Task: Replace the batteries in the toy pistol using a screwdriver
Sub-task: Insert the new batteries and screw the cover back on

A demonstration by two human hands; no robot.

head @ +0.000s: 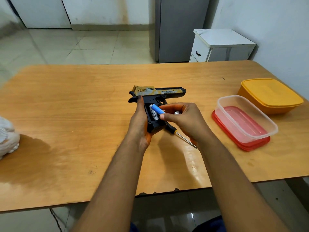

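Note:
A black and gold toy pistol [160, 93] lies on its side in the middle of the wooden table [83, 114], barrel pointing right. My left hand [139, 121] grips its handle from the left, and the battery compartment is open with a white battery [154, 114] inside. My right hand [182, 119] pinches a blue battery [158, 110] over the compartment; a second silver-ended battery [177, 112] shows within its fingers. A screwdriver [177, 132] with black and yellow handle lies under my right hand, its shaft pointing toward the lower right.
A clear plastic container [245, 116] stands on a red lid [240, 141] to the right. A yellow lidded box [269, 96] sits behind it near the wall. A white object [7, 138] lies at the table's left edge. A white cabinet [220, 46] stands beyond the table.

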